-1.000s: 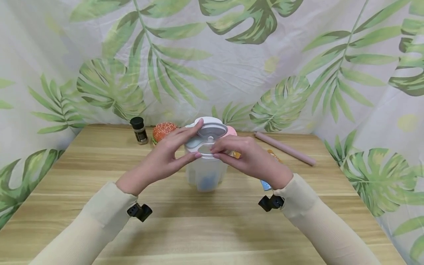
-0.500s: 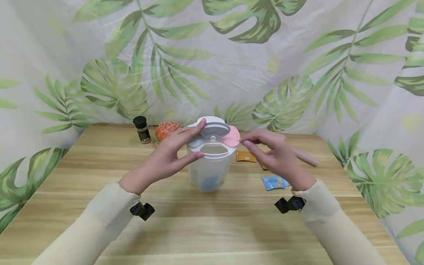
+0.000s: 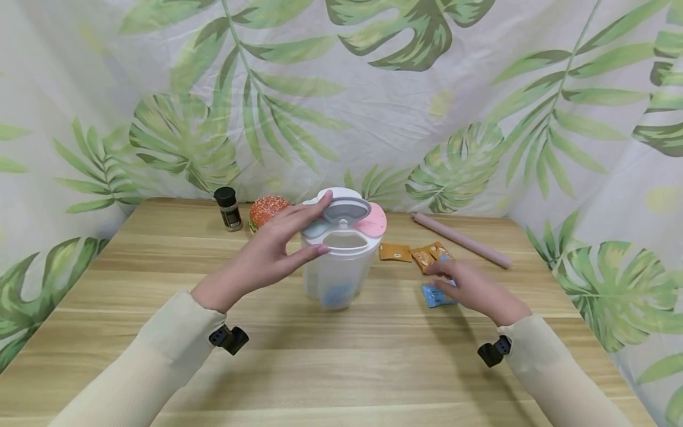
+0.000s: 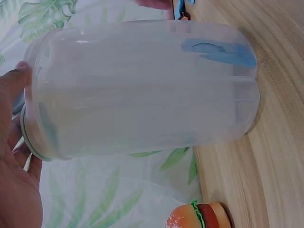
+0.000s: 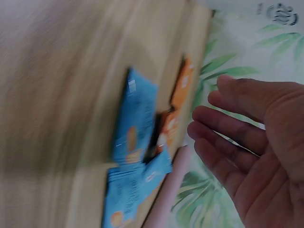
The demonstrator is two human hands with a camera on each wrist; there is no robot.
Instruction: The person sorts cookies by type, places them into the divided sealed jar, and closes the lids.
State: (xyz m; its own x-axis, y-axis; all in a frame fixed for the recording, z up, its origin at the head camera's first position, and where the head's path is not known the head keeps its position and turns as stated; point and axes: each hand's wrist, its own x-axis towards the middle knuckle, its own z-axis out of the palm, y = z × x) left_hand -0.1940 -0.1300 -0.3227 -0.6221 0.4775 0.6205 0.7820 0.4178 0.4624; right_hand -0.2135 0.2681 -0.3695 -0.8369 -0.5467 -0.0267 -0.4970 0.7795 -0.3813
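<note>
A translucent storage container (image 3: 331,276) stands upright, with blue packets showing through its bottom. Its lid has a pink section (image 3: 372,222), and one grey-lined flap (image 3: 347,209) is raised over an opening. My left hand (image 3: 267,252) holds the lid, thumb at the front rim and index finger by the raised flap. In the left wrist view its other fingers reach around the lid's side. My right hand (image 3: 475,290) hovers by the blue packets (image 3: 439,295), fingers loosely bent and nothing visible between them. The right wrist view shows several blue packets (image 5: 135,118) below the hand.
Orange packets (image 3: 395,252) lie right of the container. Behind them is a pink rod (image 3: 461,240). A toy burger (image 3: 267,210) and a black-capped spice jar (image 3: 229,209) stand at the back left, before a leaf-patterned cloth (image 3: 299,118).
My right hand has moved from the container's opening out to the right and down toward the blue packets. My left hand has stayed on the lid.
</note>
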